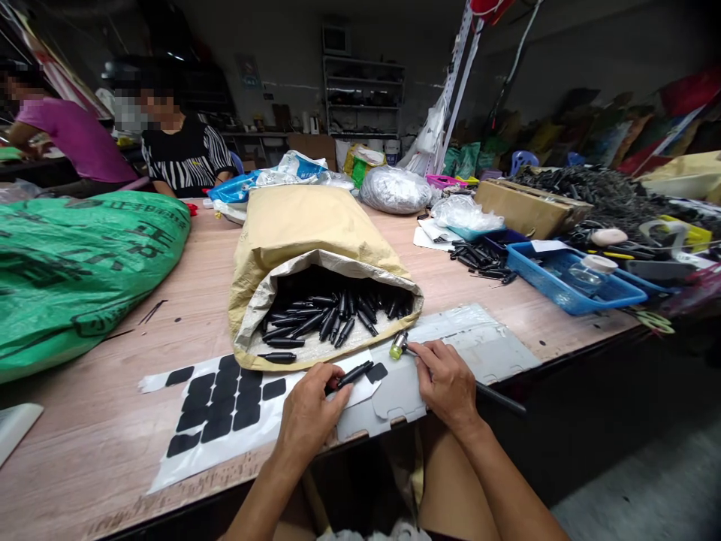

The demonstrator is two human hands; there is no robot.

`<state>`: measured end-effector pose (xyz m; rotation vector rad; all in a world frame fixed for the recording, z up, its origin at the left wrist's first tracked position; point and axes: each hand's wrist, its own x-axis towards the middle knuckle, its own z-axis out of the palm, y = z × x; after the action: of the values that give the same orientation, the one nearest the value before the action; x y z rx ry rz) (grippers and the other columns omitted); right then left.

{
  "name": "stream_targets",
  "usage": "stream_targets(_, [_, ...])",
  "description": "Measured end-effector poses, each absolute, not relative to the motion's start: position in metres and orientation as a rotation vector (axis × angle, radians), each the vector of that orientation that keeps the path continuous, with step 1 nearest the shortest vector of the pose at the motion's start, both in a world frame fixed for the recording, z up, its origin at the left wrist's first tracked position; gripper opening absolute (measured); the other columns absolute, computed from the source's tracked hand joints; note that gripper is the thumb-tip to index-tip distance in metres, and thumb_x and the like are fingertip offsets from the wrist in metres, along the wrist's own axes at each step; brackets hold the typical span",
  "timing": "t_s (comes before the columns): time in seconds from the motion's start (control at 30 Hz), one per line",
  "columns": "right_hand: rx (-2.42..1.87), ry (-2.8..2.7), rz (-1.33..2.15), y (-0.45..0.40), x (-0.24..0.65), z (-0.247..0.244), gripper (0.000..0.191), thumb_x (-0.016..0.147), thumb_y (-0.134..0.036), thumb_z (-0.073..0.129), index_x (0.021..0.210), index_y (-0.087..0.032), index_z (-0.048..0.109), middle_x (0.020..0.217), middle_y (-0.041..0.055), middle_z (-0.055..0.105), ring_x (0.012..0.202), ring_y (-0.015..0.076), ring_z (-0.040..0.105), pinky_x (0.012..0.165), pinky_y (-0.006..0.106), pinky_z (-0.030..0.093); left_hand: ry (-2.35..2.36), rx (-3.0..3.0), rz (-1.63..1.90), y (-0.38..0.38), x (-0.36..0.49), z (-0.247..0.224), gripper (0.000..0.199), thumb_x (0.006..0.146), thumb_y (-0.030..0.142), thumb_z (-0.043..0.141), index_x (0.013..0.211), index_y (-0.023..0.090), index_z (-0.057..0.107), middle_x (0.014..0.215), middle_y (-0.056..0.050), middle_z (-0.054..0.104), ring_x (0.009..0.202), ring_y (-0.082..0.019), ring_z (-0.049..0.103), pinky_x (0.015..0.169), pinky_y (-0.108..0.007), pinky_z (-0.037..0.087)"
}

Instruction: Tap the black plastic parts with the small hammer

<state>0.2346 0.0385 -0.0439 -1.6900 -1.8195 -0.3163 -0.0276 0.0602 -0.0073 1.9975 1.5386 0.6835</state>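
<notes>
My left hand (pixel 312 406) is closed on a black cylindrical part (pixel 356 373), held at a slant over a white sheet and a grey board (pixel 478 338). My right hand (pixel 447 383) grips a hammer (pixel 399 345) with a metal head and a yellow-green face; its dark handle runs back under the palm. In front of my hands lies a tan woven sack (pixel 315 218), its mouth open toward me, with several black parts (pixel 330 319) inside. Black rounded-square stickers (pixel 219 398) sit on a white backing sheet at the left.
A green sack (pixel 84 263) fills the left side. On the right stand a blue tray (pixel 568 282), a pile of black parts (pixel 478 259) and a cardboard box (pixel 523 207). Two people (pixel 185 154) sit across at the far left. The table's front edge is close to me.
</notes>
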Motion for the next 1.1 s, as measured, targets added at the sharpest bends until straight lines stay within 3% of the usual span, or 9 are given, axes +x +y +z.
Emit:
stream_targets(0.2, [-1.596,-1.845,-0.213,0.037,0.236,-0.036,0.039,0.094,-0.010,0.046,0.123,-0.025,0.067,0.094,0.0052,0.065,0.093,0.0206,0.059,0.082,0.032,0.048,1.564,2.004,0.694,0.061,-0.028,-0.013,0.012,0.084,0.030,0.066,0.095,0.027,0.070,0.087,0.002,0.065,0.078,-0.017,0.062,0.068,-0.027,0.042])
stream_targets(0.37, [-1.360,-1.777,0.095,0.023,0.205,-0.009,0.038,0.099,-0.016,0.046,0.133,-0.025,0.060,0.106,0.0072,0.066,0.101,0.0201,0.062,0.090,0.033,0.052,1.562,1.994,0.704,0.061,-0.028,-0.012,0.012,0.082,0.026,0.067,0.093,0.026,0.069,0.087,0.003,0.064,0.080,-0.016,0.061,0.071,-0.027,0.042])
stream_targets(0.5, [-1.301,-1.820,0.258,0.016,0.177,-0.002,0.036,0.101,-0.017,0.043,0.131,-0.025,0.062,0.102,0.0072,0.067,0.098,0.0200,0.063,0.088,0.034,0.053,1.580,1.968,0.702,0.060,-0.027,-0.011,0.014,0.080,0.025,0.069,0.093,0.026,0.069,0.087,0.004,0.063,0.079,-0.015,0.060,0.070,-0.027,0.041])
stream_targets(0.73, [-1.359,-1.876,0.285,0.012,0.167,-0.020,0.037,0.100,-0.016,0.042,0.129,-0.024,0.063,0.098,0.0067,0.066,0.093,0.0195,0.062,0.082,0.031,0.054,1.582,1.942,0.718,0.060,-0.026,-0.010,0.012,0.081,0.030,0.071,0.093,0.026,0.070,0.085,0.004,0.063,0.078,-0.015,0.060,0.069,-0.026,0.040])
stream_targets(1.1, [-1.166,-1.813,0.184,0.010,0.152,0.011,0.046,0.097,-0.007,0.045,0.137,-0.026,0.059,0.102,0.0074,0.064,0.096,0.0190,0.061,0.084,0.033,0.053,1.589,1.894,0.687,0.061,-0.026,-0.011,0.013,0.081,0.026,0.072,0.093,0.026,0.071,0.087,0.005,0.062,0.080,-0.013,0.061,0.070,-0.024,0.039])
